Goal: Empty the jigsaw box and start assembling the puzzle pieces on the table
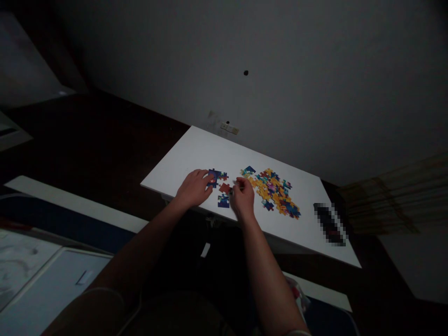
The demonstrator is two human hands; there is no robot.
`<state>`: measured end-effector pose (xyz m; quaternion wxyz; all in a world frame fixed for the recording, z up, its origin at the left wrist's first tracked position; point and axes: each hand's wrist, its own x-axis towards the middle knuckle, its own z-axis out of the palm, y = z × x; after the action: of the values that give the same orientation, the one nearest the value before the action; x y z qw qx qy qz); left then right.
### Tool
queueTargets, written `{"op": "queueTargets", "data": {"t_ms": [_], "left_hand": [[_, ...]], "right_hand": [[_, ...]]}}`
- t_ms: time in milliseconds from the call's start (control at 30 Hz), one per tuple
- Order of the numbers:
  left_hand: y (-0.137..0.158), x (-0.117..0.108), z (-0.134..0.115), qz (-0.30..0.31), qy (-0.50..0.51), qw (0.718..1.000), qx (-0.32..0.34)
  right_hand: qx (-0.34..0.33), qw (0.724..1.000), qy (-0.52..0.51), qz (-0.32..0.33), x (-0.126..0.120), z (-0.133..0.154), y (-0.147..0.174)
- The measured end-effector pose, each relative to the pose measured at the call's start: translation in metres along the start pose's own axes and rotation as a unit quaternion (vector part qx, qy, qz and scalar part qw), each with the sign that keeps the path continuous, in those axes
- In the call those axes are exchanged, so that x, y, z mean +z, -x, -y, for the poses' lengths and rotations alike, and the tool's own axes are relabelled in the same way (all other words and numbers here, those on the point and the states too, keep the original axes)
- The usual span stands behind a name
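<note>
My left hand (195, 188) lies with fingers spread over the left edge of a joined blue-and-purple patch of jigsaw puzzle (217, 177). A reddish-brown puzzle piece (224, 188) sits just below that patch, and a dark blue puzzle piece (223, 201) lies nearer the table's front edge. Right beside them, my right hand (244, 195) is closed in a pinch on a small greyish puzzle piece (236, 184), mostly covered by the fingers. Further right spreads a heap of loose puzzle pieces (275, 191) in yellow, blue and red.
The white table (210, 144) stands close to a grey wall (280, 84). Toward its right end is a dark, pixelated object (331, 224). A pale bench edge (80, 205) runs at lower left, and a curtain (381, 200) hangs at right.
</note>
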<state>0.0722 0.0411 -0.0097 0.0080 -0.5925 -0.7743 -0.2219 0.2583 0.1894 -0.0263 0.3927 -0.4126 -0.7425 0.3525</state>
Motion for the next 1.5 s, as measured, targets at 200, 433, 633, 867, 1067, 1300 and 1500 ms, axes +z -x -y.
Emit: {"op": "queueTargets", "data": {"t_ms": [200, 433, 633, 867, 1067, 1300, 1500], "left_hand": [[-0.001, 0.000, -0.001, 0.000, 0.009, 1.000, 0.002], [-0.002, 0.003, 0.000, -0.008, 0.015, 1.000, 0.000], [-0.002, 0.001, -0.001, 0.000, 0.011, 1.000, 0.004], [-0.002, 0.001, 0.000, -0.012, 0.022, 1.000, 0.002], [-0.002, -0.001, 0.000, -0.001, 0.012, 1.000, -0.005], [-0.004, 0.000, 0.002, -0.005, 0.003, 1.000, -0.007], [-0.006, 0.000, 0.002, -0.008, -0.006, 1.000, -0.006]], "right_hand": [[-0.080, 0.975, 0.188, 0.089, -0.010, 0.003, 0.012], [-0.113, 0.963, 0.211, 0.120, -0.011, -0.001, 0.013], [-0.142, 0.963, 0.191, 0.126, -0.010, 0.001, 0.015], [-0.113, 0.969, 0.195, 0.097, -0.008, 0.002, 0.016], [-0.095, 0.979, 0.169, 0.067, -0.007, -0.002, 0.011], [-0.109, 0.985, 0.128, 0.044, -0.021, -0.009, 0.011], [-0.131, 0.980, 0.134, 0.064, -0.033, -0.012, 0.024]]}}
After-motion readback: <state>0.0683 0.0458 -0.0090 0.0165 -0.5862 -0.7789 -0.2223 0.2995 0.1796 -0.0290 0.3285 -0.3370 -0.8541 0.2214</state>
